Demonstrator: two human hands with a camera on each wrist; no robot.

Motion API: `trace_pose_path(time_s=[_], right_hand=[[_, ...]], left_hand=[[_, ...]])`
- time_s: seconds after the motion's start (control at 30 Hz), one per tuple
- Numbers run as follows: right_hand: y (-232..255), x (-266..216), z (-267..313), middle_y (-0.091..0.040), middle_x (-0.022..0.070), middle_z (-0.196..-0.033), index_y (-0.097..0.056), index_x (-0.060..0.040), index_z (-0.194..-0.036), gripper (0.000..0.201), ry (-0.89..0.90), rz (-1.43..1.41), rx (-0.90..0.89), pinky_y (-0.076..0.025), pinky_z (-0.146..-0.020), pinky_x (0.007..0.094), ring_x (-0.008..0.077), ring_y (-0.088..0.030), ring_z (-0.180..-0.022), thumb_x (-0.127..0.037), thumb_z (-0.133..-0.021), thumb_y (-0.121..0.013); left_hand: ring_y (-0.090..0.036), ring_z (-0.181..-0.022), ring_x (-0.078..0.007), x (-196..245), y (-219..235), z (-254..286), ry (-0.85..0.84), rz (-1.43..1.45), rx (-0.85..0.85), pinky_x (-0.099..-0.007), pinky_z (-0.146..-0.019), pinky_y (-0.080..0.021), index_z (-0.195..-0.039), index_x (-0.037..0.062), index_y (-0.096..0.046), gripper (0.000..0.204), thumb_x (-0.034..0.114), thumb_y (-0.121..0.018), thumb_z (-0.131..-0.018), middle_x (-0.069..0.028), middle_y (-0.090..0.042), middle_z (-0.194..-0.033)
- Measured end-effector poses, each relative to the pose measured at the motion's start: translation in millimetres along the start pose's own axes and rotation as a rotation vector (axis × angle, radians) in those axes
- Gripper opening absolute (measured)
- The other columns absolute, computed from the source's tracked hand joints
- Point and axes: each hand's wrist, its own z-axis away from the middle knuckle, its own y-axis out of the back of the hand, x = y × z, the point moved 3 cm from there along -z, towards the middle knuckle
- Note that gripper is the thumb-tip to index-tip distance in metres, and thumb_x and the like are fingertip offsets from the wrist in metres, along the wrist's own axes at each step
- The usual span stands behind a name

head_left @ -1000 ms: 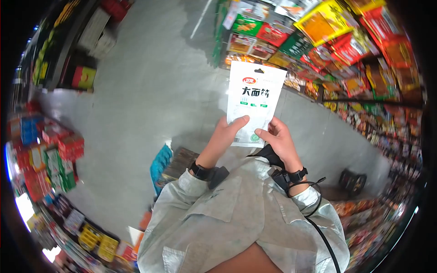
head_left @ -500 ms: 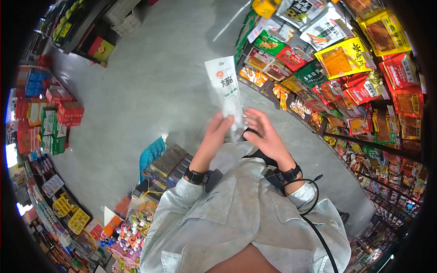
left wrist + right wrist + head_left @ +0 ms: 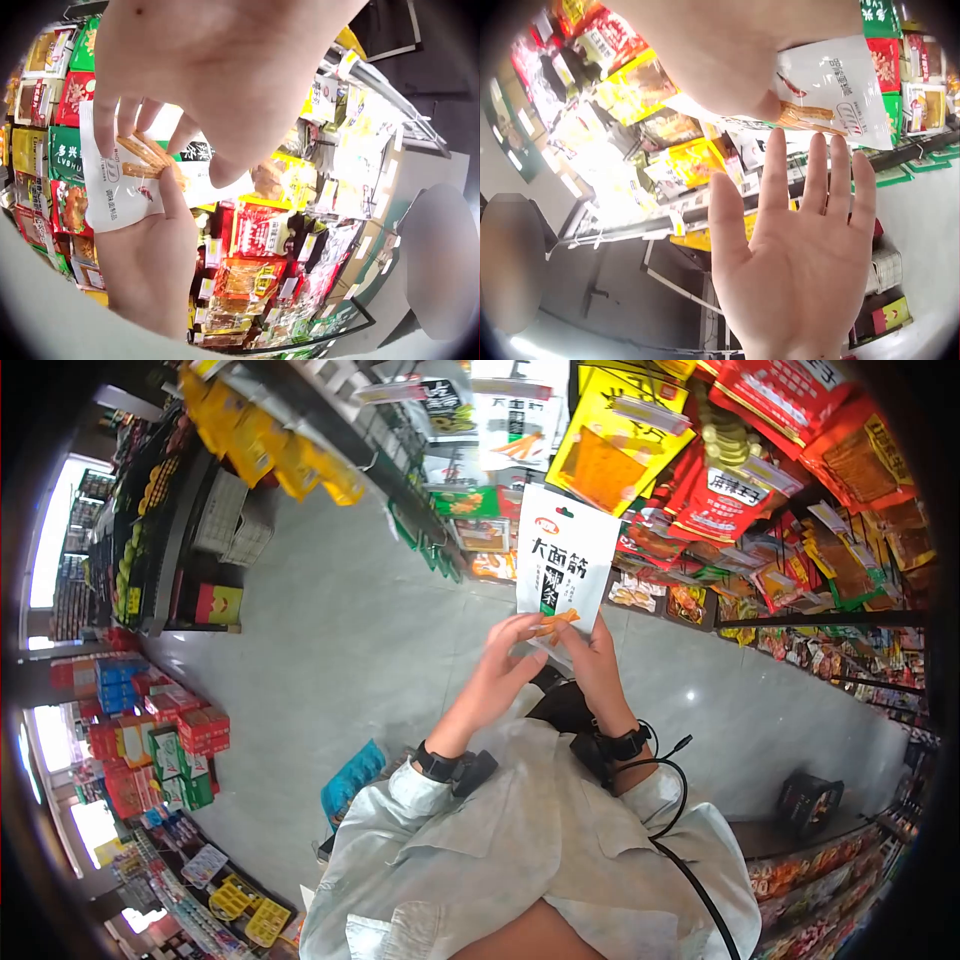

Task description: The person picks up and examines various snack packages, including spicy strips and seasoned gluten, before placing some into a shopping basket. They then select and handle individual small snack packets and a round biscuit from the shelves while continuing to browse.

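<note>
A white snack bag (image 3: 565, 550) with black characters, a pictured bunch of orange sticks and a hanging hole stands upright before me, printed face towards me. My right hand (image 3: 597, 672) grips its lower right part, thumb (image 3: 172, 191) across the front and the other fingers behind it. At the lower left, my left hand (image 3: 495, 682) has its fingers extended, fingertips right at the bag's front near the pictured sticks. The right wrist view shows the left palm (image 3: 799, 262) spread, its fingertips overlapping the bag's lower edge.
Hanging snack packs, among them a yellow pack (image 3: 610, 455) and a red pack (image 3: 725, 500), fill the rack ahead and to the right. Stacked red cartons (image 3: 205, 730) stand at the left on the grey floor (image 3: 320, 630). A black box (image 3: 808, 802) sits at the right.
The bag has turned over from its plainer back to the face with the pictured sticks. My left hand has gone from gripping to extended fingers. The rack appears nearer in the head view.
</note>
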Motion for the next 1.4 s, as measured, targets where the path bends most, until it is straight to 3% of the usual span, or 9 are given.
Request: trace_pose_path(time_s=[0.23, 0.33, 0.43, 0.63, 0.7, 0.83, 0.9, 1.13, 1.4], right_hand=[[48, 4, -25, -0.069, 0.0079, -0.122, -0.060, 0.0004, -0.132, 0.034, -0.085, -0.057, -0.001, -0.051, -0.095, 0.0300, 0.0137, -0.065, -0.110, -0.015, -0.101, -0.063], [52, 0, -36, -0.070, 0.0071, -0.120, -0.061, 0.0005, -0.131, 0.033, -0.139, -0.076, -0.033, -0.052, -0.093, 0.0294, 0.0129, -0.066, -0.107, -0.014, -0.101, -0.063], [53, -9, -48, -0.071, 0.0065, -0.118, -0.061, 0.0006, -0.130, 0.031, -0.166, -0.111, -0.068, -0.053, -0.090, 0.0289, 0.0119, -0.066, -0.104, -0.013, -0.101, -0.063], [47, -18, -81, -0.072, 0.0050, -0.116, -0.064, 0.0009, -0.127, 0.030, -0.147, -0.011, -0.123, -0.053, -0.089, 0.0282, 0.0105, -0.066, -0.103, -0.014, -0.101, -0.064], [39, -23, -92, -0.072, 0.0047, -0.116, -0.064, 0.0008, -0.127, 0.030, -0.162, 0.018, -0.115, -0.052, -0.089, 0.0278, 0.0103, -0.066, -0.102, -0.014, -0.101, -0.065], [20, -26, -123, -0.070, 0.0059, -0.121, -0.060, -0.0001, -0.132, 0.034, -0.135, 0.078, -0.101, -0.053, -0.092, 0.0289, 0.0124, -0.066, -0.107, -0.010, -0.100, -0.066], [7, -30, -142, -0.070, 0.0057, -0.121, -0.060, 0.0000, -0.133, 0.036, -0.083, 0.075, -0.082, -0.052, -0.093, 0.0283, 0.0118, -0.065, -0.108, -0.007, -0.098, -0.067], [-29, -39, -185, -0.068, 0.0039, -0.123, -0.058, -0.0012, -0.136, 0.039, -0.020, 0.126, -0.049, -0.051, -0.095, 0.0279, 0.0108, -0.063, -0.110, 0.004, -0.097, -0.064], [-49, -42, -202, -0.069, 0.0036, -0.121, -0.059, -0.0024, -0.134, 0.039, 0.009, 0.123, 0.105, -0.051, -0.094, 0.0290, 0.0104, -0.063, -0.108, -0.001, -0.096, -0.068]], left_hand=[[-0.042, -0.141, -0.0244, 11, -22, -48, -0.122, -0.469, 0.254, -0.0396, -0.106, -0.046, -0.151, 0.0130, -0.050, 0.057, 0.013, -0.067, -0.097, -0.0122, -0.034, -0.155], [-0.047, -0.136, -0.0250, 4, -17, -65, -0.112, -0.449, 0.262, -0.0377, -0.105, -0.046, -0.151, 0.0109, -0.048, 0.060, 0.014, -0.069, -0.096, -0.0182, -0.042, -0.150], [-0.054, -0.127, -0.0196, 3, -13, -80, -0.050, -0.143, 0.176, -0.0372, -0.105, -0.047, -0.158, 0.0071, -0.036, 0.066, 0.007, -0.064, -0.098, -0.0098, -0.052, -0.140], [-0.060, -0.107, -0.0130, 12, 7, -98, -0.036, -0.021, 0.175, -0.0303, -0.094, -0.051, -0.160, 0.0055, -0.032, 0.069, 0.000, -0.062, -0.098, -0.0055, -0.058, -0.126], [-0.059, -0.103, -0.0120, 15, 18, -108, -0.123, -0.084, 0.192, -0.0298, -0.090, -0.052, -0.160, 0.0063, -0.032, 0.068, -0.001, -0.061, -0.098, -0.0052, -0.058, -0.125], [-0.058, -0.092, -0.0139, 21, 54, -138, -0.292, -0.413, 0.240, -0.0286, -0.081, -0.051, -0.157, 0.0075, -0.039, 0.068, 0.003, -0.066, -0.094, -0.0099, -0.060, -0.126], [-0.058, -0.092, -0.0199, 36, 69, -148, -0.304, -0.480, 0.233, -0.0309, -0.080, -0.050, -0.156, 0.0073, -0.043, 0.070, 0.008, -0.069, -0.091, -0.0141, -0.060, -0.121], [-0.058, -0.107, -0.0368, 43, 117, -180, -0.413, -0.571, 0.123, -0.0406, -0.091, -0.050, -0.154, 0.0082, -0.044, 0.068, 0.010, -0.069, -0.091, -0.0188, -0.058, -0.117], [-0.058, -0.105, -0.0355, 59, 149, -210, -0.457, -0.576, 0.021, -0.0396, -0.091, -0.050, -0.155, 0.0047, -0.043, 0.068, 0.011, -0.068, -0.092, -0.0189, -0.056, -0.119]])
